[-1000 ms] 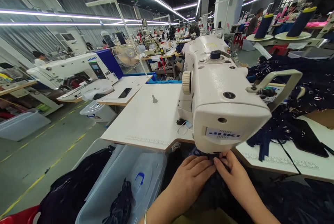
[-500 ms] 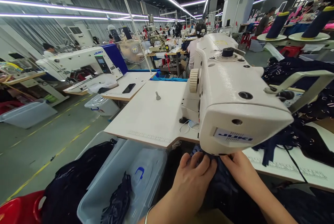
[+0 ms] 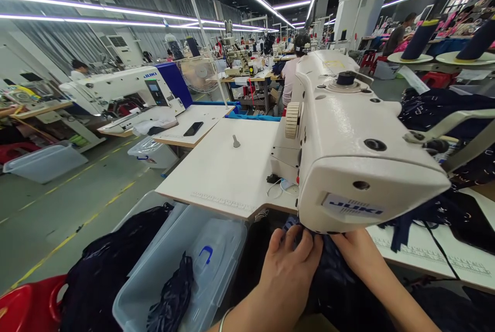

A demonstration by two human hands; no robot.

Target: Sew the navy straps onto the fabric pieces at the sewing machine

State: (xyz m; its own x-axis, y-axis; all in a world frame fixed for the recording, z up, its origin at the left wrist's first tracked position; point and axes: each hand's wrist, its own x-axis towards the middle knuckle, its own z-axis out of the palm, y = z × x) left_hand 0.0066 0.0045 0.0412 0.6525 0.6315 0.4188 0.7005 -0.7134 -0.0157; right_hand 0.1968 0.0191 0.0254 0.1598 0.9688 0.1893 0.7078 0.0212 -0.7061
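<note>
Below the head of a white JUKI sewing machine (image 3: 371, 177), both my hands are at a dark navy piece of fabric (image 3: 334, 270). My left hand (image 3: 292, 265) is closed, its fingers curled down over the fabric at the machine's lower left edge. My right hand (image 3: 356, 249) pinches the fabric from the right. The machine head covers its fingertips, and the needle area is hidden too. The fabric hangs down between my forearms toward my lap, and a bit of it shows above my left fingers.
A clear plastic bin (image 3: 127, 291) holding a dark garment (image 3: 172, 293) stands left of my forearm. Dark cloth (image 3: 112, 260) is heaped beside it, near a red stool (image 3: 33, 303). A small metal piece (image 3: 235, 141) lies on the white table (image 3: 216, 167). Navy straps (image 3: 436, 211) pile up right.
The view has shifted slightly, so the machine appears a little further right and larger. My hands stay at the fabric in almost the same pose.
</note>
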